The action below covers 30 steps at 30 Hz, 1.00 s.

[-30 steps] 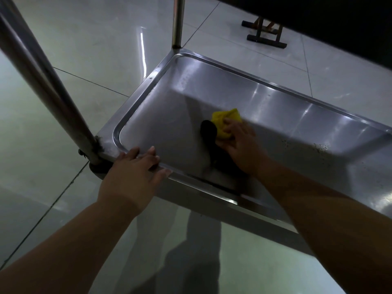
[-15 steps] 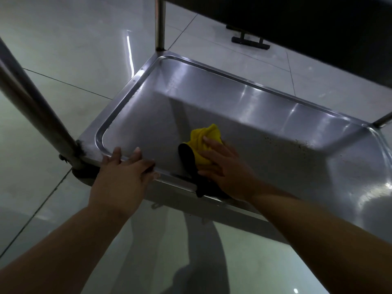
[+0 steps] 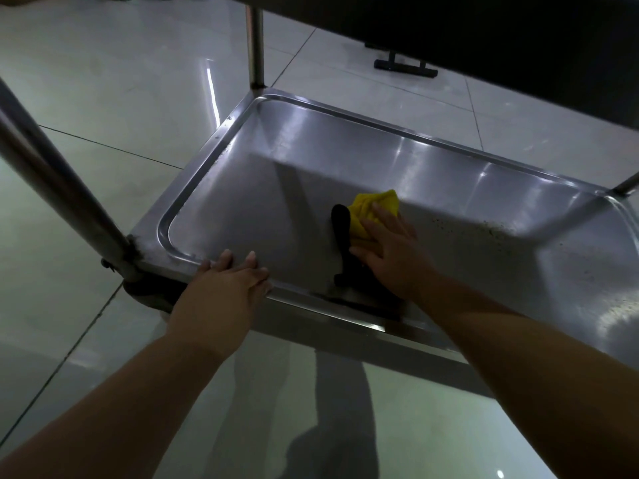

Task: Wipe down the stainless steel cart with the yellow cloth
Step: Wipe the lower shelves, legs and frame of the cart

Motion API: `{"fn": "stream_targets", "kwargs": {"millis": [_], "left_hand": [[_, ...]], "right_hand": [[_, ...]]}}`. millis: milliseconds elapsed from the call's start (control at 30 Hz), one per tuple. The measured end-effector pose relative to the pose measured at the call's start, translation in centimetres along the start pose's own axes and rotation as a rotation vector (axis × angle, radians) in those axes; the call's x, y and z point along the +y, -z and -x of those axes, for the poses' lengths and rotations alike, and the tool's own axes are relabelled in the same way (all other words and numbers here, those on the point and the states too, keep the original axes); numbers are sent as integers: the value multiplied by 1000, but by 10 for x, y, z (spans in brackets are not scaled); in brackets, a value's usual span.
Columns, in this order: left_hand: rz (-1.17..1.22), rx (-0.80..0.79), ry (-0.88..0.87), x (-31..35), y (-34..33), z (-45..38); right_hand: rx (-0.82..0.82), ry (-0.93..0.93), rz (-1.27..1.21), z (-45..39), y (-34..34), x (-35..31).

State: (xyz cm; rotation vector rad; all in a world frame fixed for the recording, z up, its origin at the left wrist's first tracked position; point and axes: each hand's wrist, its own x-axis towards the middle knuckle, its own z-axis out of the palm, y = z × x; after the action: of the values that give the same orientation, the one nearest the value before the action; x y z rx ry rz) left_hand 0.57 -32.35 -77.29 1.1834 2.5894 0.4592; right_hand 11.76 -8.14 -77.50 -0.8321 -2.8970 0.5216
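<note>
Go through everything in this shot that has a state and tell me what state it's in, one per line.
Crumpled yellow cloth: bunched, pressed flat on the shelf under the right hand.
Stainless steel cart shelf: dark specks remain at its right side.
Right hand: fingers straight, pressing the cloth.
Left hand: fingers straight, resting on the shelf's near rim.

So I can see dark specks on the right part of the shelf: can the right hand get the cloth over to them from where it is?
Probably yes. The right hand presses the yellow cloth flat on the shelf, and the specks lie to its right on the same surface, with nothing between them.
</note>
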Motion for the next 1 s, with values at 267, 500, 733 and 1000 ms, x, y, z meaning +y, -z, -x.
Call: {"fn": "stream_targets", "kwargs": {"millis": [267,500,733,1000], "left_hand": [[18,16,22,5,1,1],[-9,44,9,2,-2,1],[-37,80,-57,18,-4,-2],[-110,-53,-67,30,-16,-10]], "right_hand": [[-68,377,-148,37,-5,0],[44,202,-107,6,4,27],[26,-36,7,6,6,23],[-77,303,-138,47,0,24]]}}
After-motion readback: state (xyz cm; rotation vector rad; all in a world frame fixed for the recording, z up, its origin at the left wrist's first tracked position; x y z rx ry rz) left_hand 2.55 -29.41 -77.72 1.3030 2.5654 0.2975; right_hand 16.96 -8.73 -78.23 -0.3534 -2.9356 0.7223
